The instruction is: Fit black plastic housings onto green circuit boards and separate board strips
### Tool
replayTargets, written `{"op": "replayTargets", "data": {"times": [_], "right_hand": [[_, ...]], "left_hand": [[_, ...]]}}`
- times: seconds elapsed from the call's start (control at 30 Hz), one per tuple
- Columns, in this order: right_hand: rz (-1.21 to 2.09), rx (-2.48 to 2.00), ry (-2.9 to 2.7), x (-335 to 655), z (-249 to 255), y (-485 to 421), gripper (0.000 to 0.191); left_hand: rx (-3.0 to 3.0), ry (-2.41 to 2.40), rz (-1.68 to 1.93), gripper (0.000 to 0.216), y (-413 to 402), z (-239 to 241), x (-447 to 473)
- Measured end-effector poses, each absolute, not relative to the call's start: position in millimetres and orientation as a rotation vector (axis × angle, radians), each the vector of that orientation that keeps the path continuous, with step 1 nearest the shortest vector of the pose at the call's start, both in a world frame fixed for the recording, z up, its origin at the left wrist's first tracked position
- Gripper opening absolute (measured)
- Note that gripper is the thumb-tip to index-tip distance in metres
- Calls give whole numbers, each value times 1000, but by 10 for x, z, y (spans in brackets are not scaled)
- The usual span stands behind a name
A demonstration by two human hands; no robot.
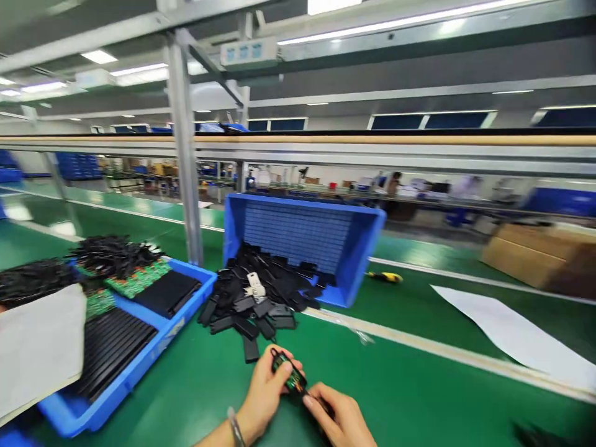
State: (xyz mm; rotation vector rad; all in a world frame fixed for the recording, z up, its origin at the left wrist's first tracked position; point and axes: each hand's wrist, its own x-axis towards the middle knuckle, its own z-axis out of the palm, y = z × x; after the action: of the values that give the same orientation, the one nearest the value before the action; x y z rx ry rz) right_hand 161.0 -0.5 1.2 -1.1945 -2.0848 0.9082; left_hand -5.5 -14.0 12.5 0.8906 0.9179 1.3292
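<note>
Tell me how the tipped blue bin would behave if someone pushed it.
The blue bin lies on its side, open toward the black parts spilling out, so a push would likely slide it over the green belt. It looks like thin, fairly stiff plastic, probably light. Resting on a flat wall, it seems unlikely to roll.

Tipped blue bin (326,239), white sheet (512,332), cardboard box (535,254), yellow tool (385,277)
</note>
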Motion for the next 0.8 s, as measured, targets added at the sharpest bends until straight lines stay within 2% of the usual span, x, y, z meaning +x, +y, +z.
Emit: {"op": "replayTargets", "data": {"times": [0.23, 0.47, 0.63, 0.8], "right_hand": [[1295, -1193, -1728, 1454, 178, -97, 36], [1171, -1188, -1687, 1452, 159, -101, 25], [952, -1209, -1743, 1443, 182, -122, 26], [1025, -1284, -1754, 1424, 214, -110, 26]], "left_hand": [[842, 1012, 1289, 53, -154, 143, -90], [739, 1008, 1295, 55, -192, 250, -75], [619, 954, 1324, 52, -210, 284, -39], [634, 945, 1371, 51, -240, 298, -30]]}}
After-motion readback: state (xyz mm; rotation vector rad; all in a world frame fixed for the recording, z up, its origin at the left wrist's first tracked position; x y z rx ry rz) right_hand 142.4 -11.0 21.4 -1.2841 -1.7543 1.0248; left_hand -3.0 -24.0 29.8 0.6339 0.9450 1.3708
